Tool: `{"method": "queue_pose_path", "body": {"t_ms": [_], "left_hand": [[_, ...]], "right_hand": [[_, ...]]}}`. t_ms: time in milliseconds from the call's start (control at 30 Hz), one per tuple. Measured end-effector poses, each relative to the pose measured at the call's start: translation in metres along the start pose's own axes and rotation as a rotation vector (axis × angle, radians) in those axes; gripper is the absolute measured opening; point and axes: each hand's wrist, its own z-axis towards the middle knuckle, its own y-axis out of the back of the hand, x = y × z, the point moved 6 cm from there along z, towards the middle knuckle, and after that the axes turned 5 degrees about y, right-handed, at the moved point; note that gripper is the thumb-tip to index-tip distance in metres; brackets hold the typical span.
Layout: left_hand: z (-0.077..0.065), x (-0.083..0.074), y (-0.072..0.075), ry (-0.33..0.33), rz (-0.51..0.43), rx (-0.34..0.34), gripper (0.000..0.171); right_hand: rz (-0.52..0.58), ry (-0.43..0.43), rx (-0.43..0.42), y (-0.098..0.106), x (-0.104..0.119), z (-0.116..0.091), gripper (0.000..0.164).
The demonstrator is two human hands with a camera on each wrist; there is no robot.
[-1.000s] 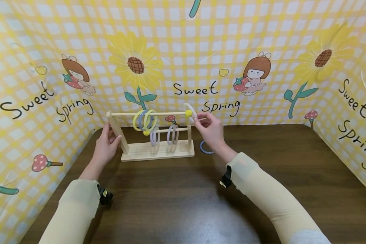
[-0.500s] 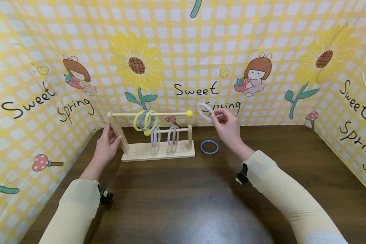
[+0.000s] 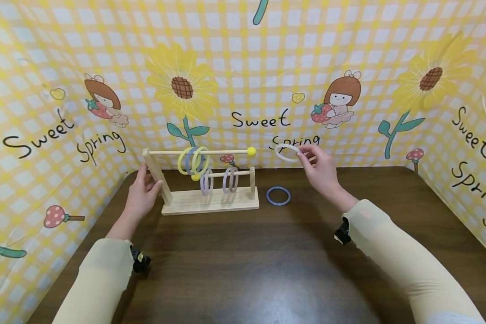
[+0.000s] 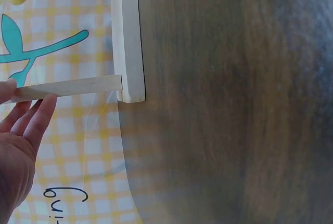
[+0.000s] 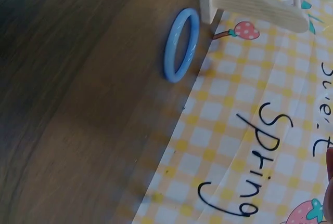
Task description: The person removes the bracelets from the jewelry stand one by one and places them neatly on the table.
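My left hand (image 3: 141, 193) grips the left upright post of a wooden ring rack (image 3: 210, 204); in the left wrist view, thumb and fingers lie on either side of that post (image 4: 83, 86). A white ring (image 3: 285, 159) is pinched between the thumb and fingers of my right hand (image 3: 323, 173), in the air right of the rack's yellow-tipped upper bar (image 3: 227, 151). Two yellow rings and a blue one hang on that bar. Several pale purple rings (image 3: 225, 181) hang on the lower bar. Only a sliver of the right hand (image 5: 330, 187) shows in the right wrist view.
A blue ring (image 3: 278, 204) lies flat on the dark wooden table (image 3: 235, 265), just right of the rack's base. Behind the table and at both sides stands a yellow checked cloth (image 3: 243, 67) with printed flowers.
My right hand has moved the white ring rightward, away from the yellow tip of the upper bar, and the ring has tilted flatter. The left hand and rack have stayed in place.
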Motion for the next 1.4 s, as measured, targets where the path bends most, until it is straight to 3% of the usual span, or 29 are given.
{"method": "queue_pose_path", "body": {"t_ms": [400,700,900,1200,1400], "left_hand": [[0.000,0.001,0.000,0.013,-0.002,0.005,0.067],[0.000,0.001,0.000,-0.008,0.020,0.001,0.065],[0.000,0.001,0.000,-0.020,0.027,-0.004,0.065],[0.000,0.000,0.000,-0.012,0.019,-0.002,0.066],[0.000,0.000,0.000,-0.013,0.016,-0.002,0.066]], "right_hand": [[-0.167,0.072,0.070,0.013,-0.014,-0.011,0.012],[-0.194,0.117,0.133,0.014,-0.024,-0.018,0.010],[-0.181,0.082,0.220,0.011,-0.031,-0.025,0.012],[-0.178,-0.065,0.398,0.005,-0.050,-0.037,0.011],[-0.196,-0.117,0.475,0.004,-0.063,-0.042,0.011]]}}
